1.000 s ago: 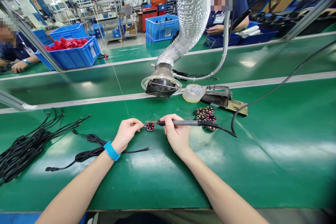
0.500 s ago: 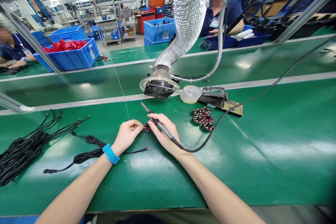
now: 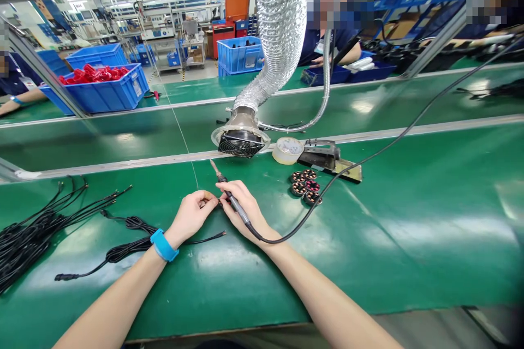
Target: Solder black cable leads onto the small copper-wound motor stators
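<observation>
My right hand point(image 3: 250, 217) is closed round a soldering iron point(image 3: 237, 207), its tip pointing up and away from me. Between the fingertips of both hands sits a small round motor stator point(image 3: 220, 203), mostly hidden by the fingers. My left hand point(image 3: 191, 217), with a blue wrist strap point(image 3: 164, 245), pinches at the stator's left side. A thin solder wire point(image 3: 189, 151) hangs from above down to behind the left hand. Several more copper-wound stators point(image 3: 298, 188) lie in a group to the right. A coiled black cable point(image 3: 130, 251) rests beside my left wrist.
Above the hands hangs a fume extractor point(image 3: 240, 142) on a foil duct. A tape roll point(image 3: 287, 150) and a soldering iron stand point(image 3: 333, 161) are behind the stators. Black cables point(image 3: 24, 240) pile at left. The iron's cord point(image 3: 379, 154) crosses the right side. Co-workers sit opposite.
The view has shifted slightly, moving the scene left. The stator between my hands has turned or tilted and is more hidden by the fingers. The soldering iron stays in my right hand.
</observation>
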